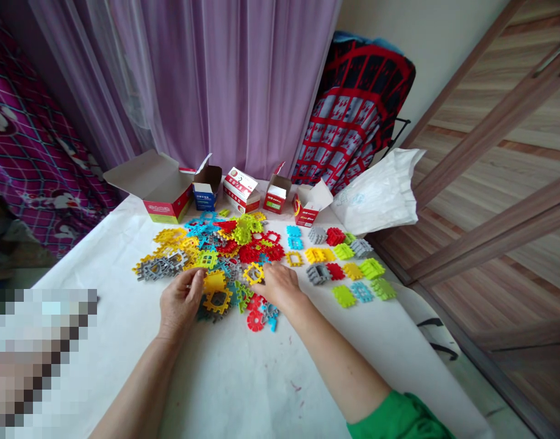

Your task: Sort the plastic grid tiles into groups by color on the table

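A mixed heap of plastic interlocking building pieces (225, 244) in yellow, red, green, blue and grey lies on the white-covered table. At the heap's near left side is my left hand (182, 302), fingers drawn together; what lies in them, if anything, is hidden. Right beside its fingertips is a yellow square piece (215, 282), above a yellow frame piece (217, 300). My right hand (280, 285) reaches over the heap's right side, its fingers bent around the edge of a yellow open-centred piece (254, 274). Its fingertips are partly hidden.
To the right, pieces stand in small same-colour stacks, such as grey ones (318, 274) and green ones (372, 268). Several opened boxes line the back edge, including a large red one (168, 204) and a blue one (205, 198). A white bag (380, 192) leans at the back right.
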A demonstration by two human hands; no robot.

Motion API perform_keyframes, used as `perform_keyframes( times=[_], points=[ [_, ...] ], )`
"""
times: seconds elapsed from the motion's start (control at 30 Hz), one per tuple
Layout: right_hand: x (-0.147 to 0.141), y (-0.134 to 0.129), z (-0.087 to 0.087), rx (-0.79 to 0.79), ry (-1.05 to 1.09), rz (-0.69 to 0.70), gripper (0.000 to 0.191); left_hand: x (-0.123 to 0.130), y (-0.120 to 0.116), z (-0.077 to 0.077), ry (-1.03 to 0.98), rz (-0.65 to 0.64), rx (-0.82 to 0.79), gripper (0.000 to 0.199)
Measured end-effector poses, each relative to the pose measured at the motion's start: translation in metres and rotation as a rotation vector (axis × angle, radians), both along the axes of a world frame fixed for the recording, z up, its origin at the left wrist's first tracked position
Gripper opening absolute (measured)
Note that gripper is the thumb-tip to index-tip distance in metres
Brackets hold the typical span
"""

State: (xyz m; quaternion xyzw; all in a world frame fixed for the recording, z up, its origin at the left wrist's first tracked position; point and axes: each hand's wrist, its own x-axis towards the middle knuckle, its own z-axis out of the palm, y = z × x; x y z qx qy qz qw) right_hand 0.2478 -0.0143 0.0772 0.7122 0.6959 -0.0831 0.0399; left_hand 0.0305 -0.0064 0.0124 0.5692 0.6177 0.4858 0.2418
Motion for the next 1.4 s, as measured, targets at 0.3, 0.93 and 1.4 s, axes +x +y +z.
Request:
perform_keyframes(
  times=[0.3,0.93,1.4],
  points=[
    [0.013,0.015,0.024,-0.010,-0.099,0.192,0.022,-0.002,0.001,-0.003,-0.016,-0.004,-0.008,0.043],
    [0.023,0.027,0.020,0.068,-0.055,0.493,0.036,-0.003,0.002,-0.001,0.014,0.005,-0.014,0.046],
    [0.051,0.052,0.016,0.090,-0.033,0.310,0.043,-0.001,0.002,-0.005,-0.010,-0.003,0.001,0.041]
  ],
)
